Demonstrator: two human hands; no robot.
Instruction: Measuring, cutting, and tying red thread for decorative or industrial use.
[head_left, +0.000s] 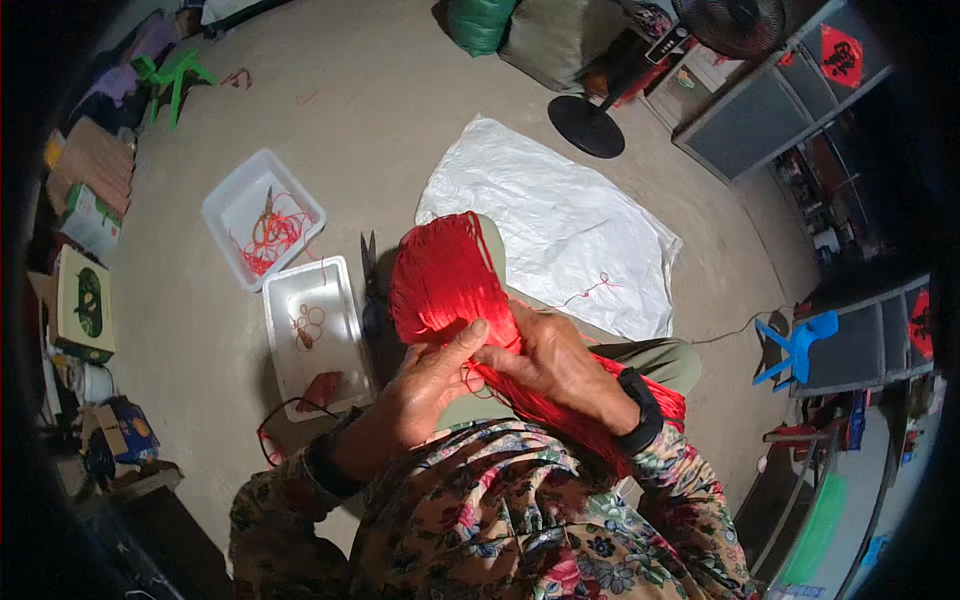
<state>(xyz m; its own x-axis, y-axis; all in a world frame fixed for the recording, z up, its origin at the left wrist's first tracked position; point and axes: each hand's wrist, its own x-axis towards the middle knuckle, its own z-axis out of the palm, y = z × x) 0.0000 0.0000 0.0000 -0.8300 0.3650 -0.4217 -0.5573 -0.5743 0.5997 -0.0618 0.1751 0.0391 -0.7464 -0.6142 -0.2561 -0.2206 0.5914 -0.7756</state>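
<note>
A thick bundle of red cord [447,275] lies across my lap, its looped far end over one knee and its tail running under my right wrist. My left hand [428,385] is closed on the near side of the bundle's middle, thumb pressed on the strands. From the right, my right hand [560,362] grips the same place, and the thumbs nearly meet. A small loop of cord hangs below my fingers. Left of my knee, a pair of dark scissors [371,290] lies beside a shallow metal tray [283,370] holding thin rings [308,325].
Beyond the tray stands a white plastic tub [222,222] with tangled red cord and scissors. A white sheet [560,215] covers the floor ahead, a red scrap on it. Further off are a standing fan [587,127], a blue stool [800,345] and a green stool [172,80]. Boxes line the left.
</note>
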